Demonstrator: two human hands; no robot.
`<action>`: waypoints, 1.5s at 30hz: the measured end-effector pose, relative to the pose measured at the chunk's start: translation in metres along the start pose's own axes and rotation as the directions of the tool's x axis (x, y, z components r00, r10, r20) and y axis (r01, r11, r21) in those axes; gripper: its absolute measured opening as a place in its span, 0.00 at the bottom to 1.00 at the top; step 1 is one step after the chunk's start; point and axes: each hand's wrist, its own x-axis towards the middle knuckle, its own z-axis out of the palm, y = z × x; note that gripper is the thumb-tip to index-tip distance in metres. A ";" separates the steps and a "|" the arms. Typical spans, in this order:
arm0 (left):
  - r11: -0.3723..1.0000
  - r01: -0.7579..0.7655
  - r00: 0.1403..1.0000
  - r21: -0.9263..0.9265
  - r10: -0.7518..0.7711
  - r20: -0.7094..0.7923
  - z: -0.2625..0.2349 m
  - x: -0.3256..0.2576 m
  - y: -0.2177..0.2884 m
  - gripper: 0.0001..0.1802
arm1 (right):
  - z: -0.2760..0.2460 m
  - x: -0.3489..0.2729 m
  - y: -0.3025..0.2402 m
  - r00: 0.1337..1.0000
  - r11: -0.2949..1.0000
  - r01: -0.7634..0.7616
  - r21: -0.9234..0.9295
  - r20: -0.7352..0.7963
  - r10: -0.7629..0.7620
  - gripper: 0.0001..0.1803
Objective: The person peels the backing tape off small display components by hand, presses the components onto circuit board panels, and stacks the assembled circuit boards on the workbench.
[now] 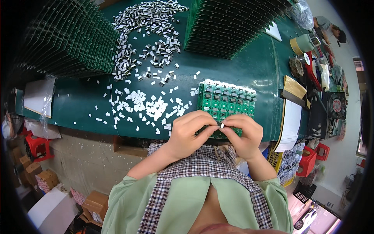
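Observation:
My left hand (191, 130) and my right hand (246, 134) meet in front of me with thumbs and forefingers pinched together. Between the fingertips is a tiny black-and-white part (222, 125); how each finger grips it is partly hidden. Just beyond and below my fingers lies a green circuit board panel (224, 105), with rows of small mounted components and round printed rings. My hands cover its near edge. Left of it, small white pieces (144, 106) are scattered over the green table (171, 130).
Behind the white pieces spreads a big heap of small components (152, 19). Tall stacks of green boards stand at left (78, 39) and far centre (230, 23). A green bottle (302, 44), papers (290, 121) and a fan (337, 106) are at right. Another person (331, 29) is at far right.

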 end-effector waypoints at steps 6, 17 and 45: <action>0.929 0.048 0.997 0.367 -0.022 -0.073 -0.030 0.017 -0.005 0.06 | -0.029 0.004 0.026 0.884 0.857 -0.369 0.359 -0.149 0.443 0.07; 0.680 0.254 0.966 0.688 -0.145 -0.213 -0.060 0.021 -0.050 0.08 | -0.051 0.007 0.047 0.997 0.829 0.036 -0.558 0.074 0.006 0.08; 0.896 0.245 0.950 0.369 -0.146 -0.277 -0.064 0.020 -0.045 0.10 | -0.054 0.011 0.049 0.982 0.781 0.127 -0.611 0.189 -0.011 0.08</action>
